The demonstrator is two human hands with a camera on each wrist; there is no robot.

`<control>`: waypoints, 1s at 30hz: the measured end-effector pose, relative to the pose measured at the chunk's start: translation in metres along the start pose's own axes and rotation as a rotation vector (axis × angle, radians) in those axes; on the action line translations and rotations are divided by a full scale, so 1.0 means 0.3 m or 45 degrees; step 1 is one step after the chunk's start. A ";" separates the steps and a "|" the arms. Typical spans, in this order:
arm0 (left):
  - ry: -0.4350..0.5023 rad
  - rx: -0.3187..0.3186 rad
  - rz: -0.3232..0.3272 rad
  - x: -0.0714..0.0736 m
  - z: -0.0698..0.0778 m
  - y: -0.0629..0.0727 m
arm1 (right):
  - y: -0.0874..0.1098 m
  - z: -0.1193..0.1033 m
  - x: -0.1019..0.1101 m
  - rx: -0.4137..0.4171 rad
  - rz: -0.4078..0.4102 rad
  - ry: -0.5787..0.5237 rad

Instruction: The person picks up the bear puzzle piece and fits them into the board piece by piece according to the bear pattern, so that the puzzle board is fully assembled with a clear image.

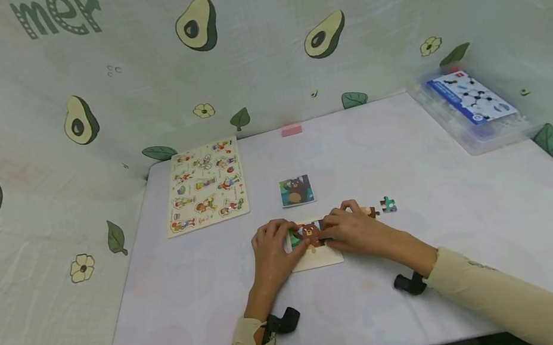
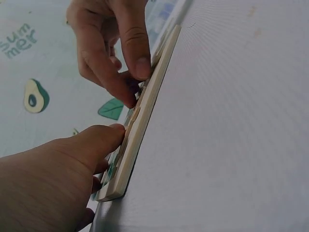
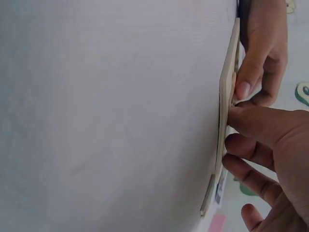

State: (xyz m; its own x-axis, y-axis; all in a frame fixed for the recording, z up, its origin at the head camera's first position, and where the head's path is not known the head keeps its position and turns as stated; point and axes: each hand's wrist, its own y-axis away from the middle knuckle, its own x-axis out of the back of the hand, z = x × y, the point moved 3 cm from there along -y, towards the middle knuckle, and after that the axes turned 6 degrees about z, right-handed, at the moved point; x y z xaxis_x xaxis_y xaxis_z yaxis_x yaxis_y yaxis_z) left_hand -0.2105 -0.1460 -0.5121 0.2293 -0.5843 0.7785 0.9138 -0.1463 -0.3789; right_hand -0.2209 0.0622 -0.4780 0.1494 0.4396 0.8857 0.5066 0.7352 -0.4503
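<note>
A small wooden jigsaw board [image 1: 317,260] lies at the table's middle, with bear picture pieces [image 1: 311,232] in its upper part and bare wood along its near side. My left hand [image 1: 272,256] grips the board's left side, its thumb [image 2: 112,134] pressing the pieces and its other fingers at the far left edge. From the right, my right hand [image 1: 355,233] pinches a dark puzzle piece [image 2: 133,84] between thumb and fingers, low over the board. Loose bear puzzle pieces [image 1: 371,212] lie partly hidden behind that hand, and a green puzzle piece [image 1: 388,204] rests farther right.
Beyond the board lies a square bear picture tile [image 1: 296,191]. A larger wooden board of figures [image 1: 205,187] is at the back left, a pink block [image 1: 291,129] at the back edge. A clear plastic case [image 1: 473,111] sits back right. Avocado-print cloth [image 1: 257,49] hangs behind the table.
</note>
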 end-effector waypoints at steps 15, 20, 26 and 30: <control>-0.271 0.010 0.130 -0.043 0.060 -0.015 | 0.016 0.072 0.070 -0.292 -0.090 -0.127; -0.324 0.059 0.143 -0.051 0.077 -0.015 | 0.041 0.124 0.100 -0.389 -0.032 -0.059; -0.313 0.078 0.091 -0.065 0.080 -0.029 | 0.068 0.153 0.095 -0.394 -0.065 -0.088; -0.290 0.099 0.076 -0.072 0.082 -0.039 | 0.066 0.153 0.076 -0.339 -0.057 -0.117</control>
State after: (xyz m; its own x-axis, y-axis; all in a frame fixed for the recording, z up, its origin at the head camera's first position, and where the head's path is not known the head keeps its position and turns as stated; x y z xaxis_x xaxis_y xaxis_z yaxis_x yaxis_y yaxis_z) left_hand -0.2179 -0.1119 -0.5122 0.3449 -0.3940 0.8519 0.9175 -0.0500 -0.3946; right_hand -0.2465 0.1107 -0.4719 0.0506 0.4637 0.8845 0.7179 0.5989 -0.3550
